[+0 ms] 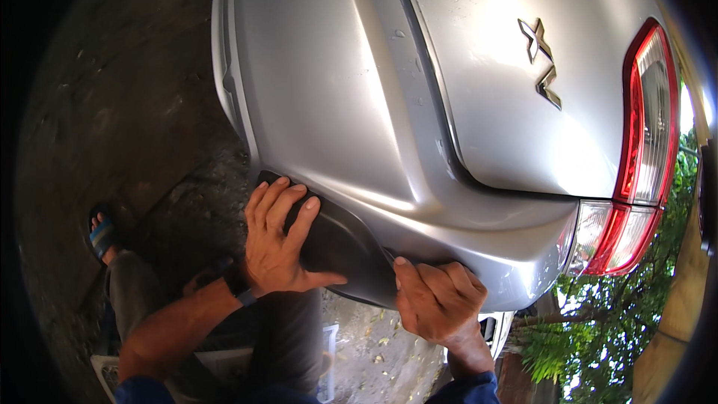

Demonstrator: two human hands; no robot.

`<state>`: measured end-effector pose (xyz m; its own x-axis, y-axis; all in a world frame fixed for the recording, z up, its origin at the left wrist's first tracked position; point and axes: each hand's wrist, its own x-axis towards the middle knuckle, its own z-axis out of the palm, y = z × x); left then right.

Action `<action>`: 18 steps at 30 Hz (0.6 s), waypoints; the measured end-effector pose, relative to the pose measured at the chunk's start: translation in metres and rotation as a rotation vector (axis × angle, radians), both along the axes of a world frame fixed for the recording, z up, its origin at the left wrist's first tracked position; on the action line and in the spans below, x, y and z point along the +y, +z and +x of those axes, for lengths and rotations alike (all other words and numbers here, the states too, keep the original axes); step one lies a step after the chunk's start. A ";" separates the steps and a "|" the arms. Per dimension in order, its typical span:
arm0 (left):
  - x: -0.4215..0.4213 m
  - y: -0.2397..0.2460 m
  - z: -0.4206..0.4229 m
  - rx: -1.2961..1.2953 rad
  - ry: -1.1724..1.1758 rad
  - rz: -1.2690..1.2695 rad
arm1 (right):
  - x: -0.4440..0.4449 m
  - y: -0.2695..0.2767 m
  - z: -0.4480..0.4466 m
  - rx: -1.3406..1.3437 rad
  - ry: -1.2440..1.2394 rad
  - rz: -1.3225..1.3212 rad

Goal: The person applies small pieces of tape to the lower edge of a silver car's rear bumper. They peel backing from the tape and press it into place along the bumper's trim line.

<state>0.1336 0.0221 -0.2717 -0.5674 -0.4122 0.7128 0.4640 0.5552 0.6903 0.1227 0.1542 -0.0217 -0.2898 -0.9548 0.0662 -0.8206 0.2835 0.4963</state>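
A smooth dark panel [342,244] covers the lower corner of a silver car's rear bumper [320,95]. My left hand [280,238] lies against this panel, fingers spread and thumb pointing right, holding nothing. On the panel's upper right border, my right hand [440,300] is curled with thumb and index finger pinched at the edge. A thin sliver of that edge shows just left of the fingertips; the rest is hidden by the hand. A dark band [245,296] circles my left wrist.
Above the bumper is the tailgate [488,140] with chrome letters [539,62]. Red and clear tail lights [614,235] sit to the right. Below are my legs [286,342], a sandalled foot [102,235], a clear plastic container [328,359] and rough ground [376,336].
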 end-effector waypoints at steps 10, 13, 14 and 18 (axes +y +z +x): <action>-0.001 -0.001 0.000 -0.006 0.006 -0.014 | -0.002 0.000 0.004 -0.024 -0.069 0.006; 0.000 -0.001 -0.001 -0.003 0.005 -0.013 | -0.001 -0.001 0.004 -0.017 -0.071 0.002; 0.000 -0.001 -0.001 -0.002 0.006 -0.013 | -0.001 -0.001 0.004 -0.017 -0.064 0.000; 0.000 -0.002 -0.002 -0.002 0.005 -0.014 | 0.000 -0.001 0.004 -0.019 -0.059 -0.005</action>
